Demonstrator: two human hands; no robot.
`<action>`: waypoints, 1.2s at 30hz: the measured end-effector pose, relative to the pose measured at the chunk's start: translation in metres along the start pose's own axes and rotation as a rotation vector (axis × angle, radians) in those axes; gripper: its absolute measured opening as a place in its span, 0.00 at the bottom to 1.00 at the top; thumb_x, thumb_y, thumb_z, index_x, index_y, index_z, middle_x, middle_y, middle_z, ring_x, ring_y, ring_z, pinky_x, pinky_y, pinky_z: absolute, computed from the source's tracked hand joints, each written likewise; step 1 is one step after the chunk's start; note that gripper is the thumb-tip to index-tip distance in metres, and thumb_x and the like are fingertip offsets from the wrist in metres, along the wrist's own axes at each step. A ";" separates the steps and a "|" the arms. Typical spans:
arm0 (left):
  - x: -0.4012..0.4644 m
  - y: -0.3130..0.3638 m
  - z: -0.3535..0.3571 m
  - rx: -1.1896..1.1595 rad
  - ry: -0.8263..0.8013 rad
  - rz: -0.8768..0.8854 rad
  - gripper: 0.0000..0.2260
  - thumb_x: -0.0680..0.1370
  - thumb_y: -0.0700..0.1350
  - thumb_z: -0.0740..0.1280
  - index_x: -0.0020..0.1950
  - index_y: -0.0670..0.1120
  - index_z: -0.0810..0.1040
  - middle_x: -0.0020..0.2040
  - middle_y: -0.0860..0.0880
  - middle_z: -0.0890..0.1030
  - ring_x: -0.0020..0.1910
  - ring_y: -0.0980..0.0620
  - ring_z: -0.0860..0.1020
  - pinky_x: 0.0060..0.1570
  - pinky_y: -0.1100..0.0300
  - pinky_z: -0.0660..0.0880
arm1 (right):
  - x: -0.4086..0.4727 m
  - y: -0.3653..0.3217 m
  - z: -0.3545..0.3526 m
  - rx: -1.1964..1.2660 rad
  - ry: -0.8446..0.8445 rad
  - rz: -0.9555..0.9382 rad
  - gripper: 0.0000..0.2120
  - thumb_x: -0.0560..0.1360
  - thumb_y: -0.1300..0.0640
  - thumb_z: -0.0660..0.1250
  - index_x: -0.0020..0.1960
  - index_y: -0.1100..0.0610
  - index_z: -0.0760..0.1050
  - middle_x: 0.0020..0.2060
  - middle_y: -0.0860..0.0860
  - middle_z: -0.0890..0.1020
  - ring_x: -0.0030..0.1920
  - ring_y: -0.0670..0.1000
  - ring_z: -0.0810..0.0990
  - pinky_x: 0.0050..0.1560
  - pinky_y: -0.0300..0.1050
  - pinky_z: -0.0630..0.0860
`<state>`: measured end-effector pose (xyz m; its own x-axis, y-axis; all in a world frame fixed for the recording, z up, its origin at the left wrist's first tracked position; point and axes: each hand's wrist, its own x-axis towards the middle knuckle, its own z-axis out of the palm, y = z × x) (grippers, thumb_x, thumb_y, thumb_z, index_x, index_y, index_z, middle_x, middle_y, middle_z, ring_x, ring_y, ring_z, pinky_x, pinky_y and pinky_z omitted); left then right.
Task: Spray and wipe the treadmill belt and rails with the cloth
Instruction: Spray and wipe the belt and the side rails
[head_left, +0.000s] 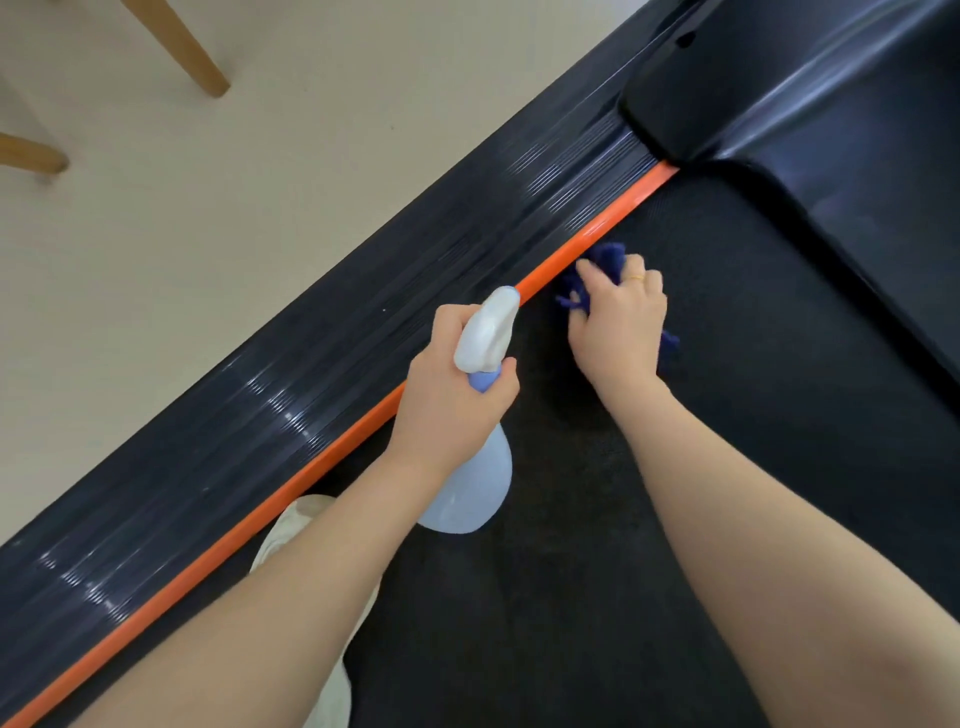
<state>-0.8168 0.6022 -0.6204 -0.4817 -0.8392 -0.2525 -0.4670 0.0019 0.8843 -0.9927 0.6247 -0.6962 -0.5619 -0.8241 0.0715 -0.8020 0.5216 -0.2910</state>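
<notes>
A black treadmill belt (701, 415) is seen running diagonally through the view, bordered on its left by an orange trim strip (311, 467) and, beyond that, a ribbed black side rail (260, 374) on which light is reflected. A pale beige floor (260, 171) lies past the rail, where two light wooden furniture legs (176, 47) are cut off by the frame edge. The glossy black motor cover (831, 93) is shown at the upper right, only partly in view. A pale blue spray bottle (470, 483) with a white trigger head is gripped at its neck by the left hand (452, 395), its fingers curled round it. A dark blue cloth (605, 260) is pressed onto the belt just beside the orange strip by the right hand (618, 322), fingers bent over it; the cloth is blurred and mostly covered. A pale trouser leg (296, 525) is partly hidden beneath the left forearm.
</notes>
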 end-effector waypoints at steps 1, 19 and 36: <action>-0.001 0.002 0.002 0.005 -0.033 0.023 0.20 0.74 0.39 0.69 0.52 0.59 0.63 0.44 0.62 0.71 0.45 0.64 0.74 0.39 0.74 0.71 | -0.012 -0.006 0.005 0.006 0.001 -0.146 0.13 0.68 0.61 0.65 0.52 0.61 0.78 0.46 0.63 0.76 0.41 0.63 0.74 0.38 0.51 0.70; -0.035 -0.001 -0.022 0.032 -0.356 0.372 0.21 0.70 0.39 0.67 0.61 0.52 0.70 0.50 0.57 0.76 0.44 0.55 0.77 0.42 0.62 0.75 | -0.013 0.007 -0.002 -0.033 -0.077 -0.410 0.17 0.69 0.54 0.56 0.50 0.56 0.80 0.42 0.60 0.77 0.37 0.61 0.75 0.35 0.50 0.72; -0.049 0.017 -0.020 0.375 -0.608 0.153 0.16 0.69 0.40 0.66 0.53 0.54 0.73 0.48 0.58 0.77 0.46 0.58 0.74 0.41 0.73 0.66 | -0.114 0.104 -0.104 0.059 -0.391 -0.536 0.18 0.64 0.62 0.76 0.54 0.56 0.81 0.43 0.59 0.77 0.38 0.60 0.74 0.38 0.52 0.75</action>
<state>-0.7865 0.6325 -0.5847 -0.8378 -0.3640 -0.4069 -0.5314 0.3726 0.7608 -1.0333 0.7958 -0.6358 0.0353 -0.9913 -0.1271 -0.9312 0.0135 -0.3643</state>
